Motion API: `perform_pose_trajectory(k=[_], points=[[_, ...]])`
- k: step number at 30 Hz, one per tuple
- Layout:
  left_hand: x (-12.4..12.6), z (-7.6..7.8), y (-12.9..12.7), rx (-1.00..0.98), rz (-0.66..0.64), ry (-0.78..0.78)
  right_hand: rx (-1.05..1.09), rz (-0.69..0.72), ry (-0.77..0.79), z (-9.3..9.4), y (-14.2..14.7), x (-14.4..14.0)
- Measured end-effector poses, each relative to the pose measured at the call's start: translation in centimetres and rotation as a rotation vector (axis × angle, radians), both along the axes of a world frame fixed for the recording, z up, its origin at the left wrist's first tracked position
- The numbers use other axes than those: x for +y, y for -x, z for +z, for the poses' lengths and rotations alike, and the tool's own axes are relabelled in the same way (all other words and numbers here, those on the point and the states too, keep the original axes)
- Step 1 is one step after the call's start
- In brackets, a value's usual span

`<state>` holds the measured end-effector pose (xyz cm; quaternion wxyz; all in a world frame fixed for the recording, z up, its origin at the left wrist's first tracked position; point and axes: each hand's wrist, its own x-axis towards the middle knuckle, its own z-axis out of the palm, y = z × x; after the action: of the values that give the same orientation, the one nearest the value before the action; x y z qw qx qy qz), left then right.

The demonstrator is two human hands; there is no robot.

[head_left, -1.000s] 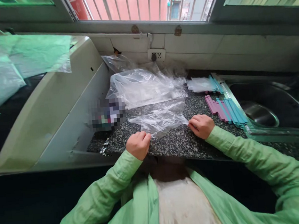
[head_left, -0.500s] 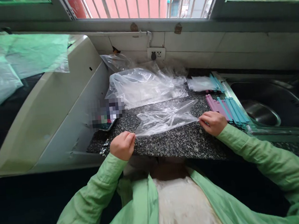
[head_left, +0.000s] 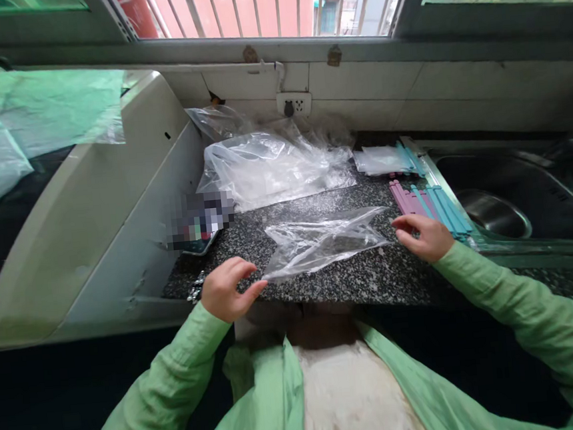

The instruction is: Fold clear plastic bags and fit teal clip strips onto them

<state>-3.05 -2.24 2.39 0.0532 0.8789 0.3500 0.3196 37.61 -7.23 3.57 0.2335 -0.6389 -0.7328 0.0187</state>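
Observation:
A clear plastic bag (head_left: 325,242) lies crumpled and spread out on the speckled stone counter (head_left: 352,279). At its left corner is my left hand (head_left: 230,288), thumb and fingers apart, the thumb tip close to the plastic; whether they touch I cannot tell. Just off the bag's right end, my right hand (head_left: 423,235) is also open, with a gap between thumb and fingers and nothing in it. Right behind that hand lie several pink strips (head_left: 405,199) and blue strips (head_left: 446,206), partly hidden by the fingers.
A larger heap of clear plastic bags (head_left: 275,166) lies farther back. Right of it are small flat packets (head_left: 381,160). A phone-like object (head_left: 201,239), partly blurred out, leans by the white appliance (head_left: 129,195). The steel sink (head_left: 529,187) borders the counter's right side.
Both hands have opened from a pinch on the bag's near corners. The right hand has drawn away to the right. The bag now rests on the counter, slightly nearer me.

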Motion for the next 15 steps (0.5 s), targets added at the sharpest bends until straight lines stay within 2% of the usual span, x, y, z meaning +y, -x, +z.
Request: perform_pose_trajectory(k=[3, 5, 7, 8, 10, 12, 15], points=[[0.3, 1.7, -1.0, -0.070, 0.064, -0.046, 0.246, -0.043, 0.124, 0.7, -1.0, 2.3], [-0.1, 1.9, -2.9, -0.005, -0.024, -0.113, 0.344, 0.005, 0.217, 0.9, -1.1, 4.0], [-0.8, 1.3, -5.3, 0.123, -0.143, -0.198, 0.409, 0.044, 0.310, 1.1, -0.6, 5.5], [-1.0, 0.8, -6.4, 0.186, -0.151, -0.246, 0.437, 0.054, 0.343, 1.1, -0.2, 6.0], [-1.1, -0.3, -8.1, 0.276, -0.084, -0.316, 0.492, 0.059, 0.372, 1.1, 0.7, 6.6], [-0.7, -1.3, -8.8, 0.344, -0.086, -0.327, 0.538, 0.058, 0.374, 1.1, 1.4, 6.9], [0.3, -2.2, -8.4, 0.407, -0.167, -0.326, 0.566, 0.058, 0.379, 1.2, 1.7, 7.0]])
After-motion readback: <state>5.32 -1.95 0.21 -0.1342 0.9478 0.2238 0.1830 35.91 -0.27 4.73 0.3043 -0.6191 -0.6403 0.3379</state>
